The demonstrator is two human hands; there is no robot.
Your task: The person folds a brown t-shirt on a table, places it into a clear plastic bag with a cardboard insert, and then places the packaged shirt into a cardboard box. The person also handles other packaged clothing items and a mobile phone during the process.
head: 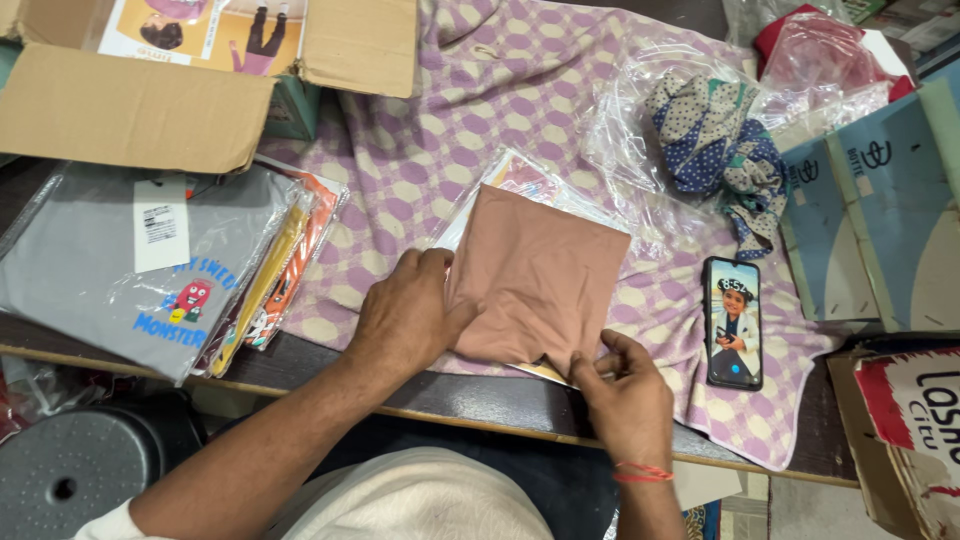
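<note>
1. Head view: a folded brown cloth (540,275) lies on a clear packet on the checked sheet (420,150) covering the worktop (480,395).
2. The left hand (408,315) presses flat on the cloth's left edge; the right hand (625,385) pinches its bottom corner.
3. A phone (733,322) lies just right; stacked packets (150,270) lie left.

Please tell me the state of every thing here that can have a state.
Folded dusty-pink fabric piece: folded, lying flat, pressed by left hand, corner pinched by right hand.
Black smartphone: screen lit, face up.
Brown cardboard box: flaps open.
Clear plastic bag: open, crumpled.
</note>
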